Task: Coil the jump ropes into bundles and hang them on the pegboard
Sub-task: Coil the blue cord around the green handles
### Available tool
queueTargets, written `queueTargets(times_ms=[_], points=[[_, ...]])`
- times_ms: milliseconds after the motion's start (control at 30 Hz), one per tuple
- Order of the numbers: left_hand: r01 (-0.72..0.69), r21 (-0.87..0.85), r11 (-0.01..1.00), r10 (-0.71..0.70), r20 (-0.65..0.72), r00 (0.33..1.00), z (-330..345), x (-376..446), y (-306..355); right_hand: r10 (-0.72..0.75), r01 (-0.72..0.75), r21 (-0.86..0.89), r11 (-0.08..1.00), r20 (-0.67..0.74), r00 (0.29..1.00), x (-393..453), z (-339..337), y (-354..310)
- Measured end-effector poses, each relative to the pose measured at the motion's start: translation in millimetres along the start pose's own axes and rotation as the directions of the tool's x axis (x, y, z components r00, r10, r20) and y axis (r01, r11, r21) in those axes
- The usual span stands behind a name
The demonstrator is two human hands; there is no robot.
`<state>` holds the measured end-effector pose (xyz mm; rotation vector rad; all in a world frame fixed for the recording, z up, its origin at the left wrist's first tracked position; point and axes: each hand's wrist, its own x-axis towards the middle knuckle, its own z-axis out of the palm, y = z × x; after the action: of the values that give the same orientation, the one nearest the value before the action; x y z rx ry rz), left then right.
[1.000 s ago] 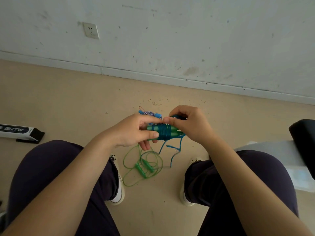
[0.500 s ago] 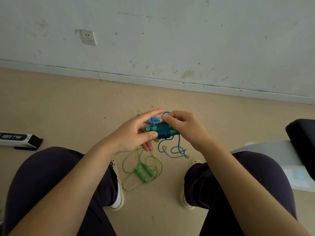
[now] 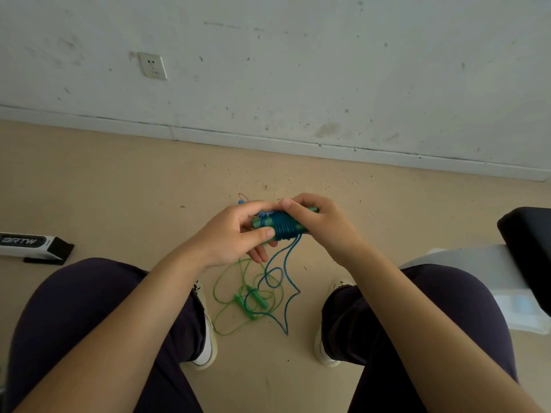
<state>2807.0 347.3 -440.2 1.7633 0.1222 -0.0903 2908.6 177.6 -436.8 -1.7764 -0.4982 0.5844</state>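
Teal rope [image 3: 285,226] wound tight round green handles; both hands [image 3: 235,234] grip bundle, tail dangling.

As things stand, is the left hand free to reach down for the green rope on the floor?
Probably not yet. The left hand is gripping the blue rope bundle with the right hand. The green rope lies unobstructed between the feet.

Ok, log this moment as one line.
left hand: holds handles | right hand: winding blue rope | green rope: loose on floor | pegboard: unseen
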Motion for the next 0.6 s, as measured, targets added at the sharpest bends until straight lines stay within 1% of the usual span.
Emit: queueTargets(times_ms=[67,100,167,267,333,467,533,600], points=[[-0.008,-0.073,0.997,0.004,-0.043,0.999,0.5,1.3,2.1,0.025,-0.035,0.189,0.981,0.053,0.998,-1.8,-0.1,-3.4],[-0.013,-0.109,0.994,0.006,-0.066,0.998,0.2,2.0,3.2,0.015,-0.036,0.239,0.970,0.088,0.996,-2.9,0.7,-5.1],[-0.018,-0.154,0.988,0.004,-0.090,0.996,-0.2,2.8,5.1,-0.014,-0.013,0.204,0.979,0.129,0.992,-5.1,3.3,-7.6],[-0.019,-0.165,0.986,0.008,-0.067,0.998,-1.2,1.6,7.0,-0.034,0.012,0.141,0.990,0.155,0.987,-7.6,6.6,-8.9],[-0.017,-0.173,0.985,0.012,-0.028,1.000,-3.9,0.2,8.3,-0.029,0.007,0.119,0.993,0.187,0.982,-8.5,6.4,-9.8],[0.015,-0.184,0.983,0.003,0.094,0.996,-7.5,-2.1,7.3,0.028,-0.057,0.125,0.990,0.219,0.975,-9.3,5.0,-10.7],[0.023,-0.181,0.983,-0.010,0.074,0.997,-5.3,-1.4,6.1,0.043,-0.061,0.082,0.995,0.204,0.978,-9.0,5.0,-9.9],[0.017,-0.168,0.986,-0.016,0.010,1.000,-2.7,0.6,5.6,0.045,-0.055,0.058,0.997,0.164,0.985,-8.2,6.3,-9.0]])
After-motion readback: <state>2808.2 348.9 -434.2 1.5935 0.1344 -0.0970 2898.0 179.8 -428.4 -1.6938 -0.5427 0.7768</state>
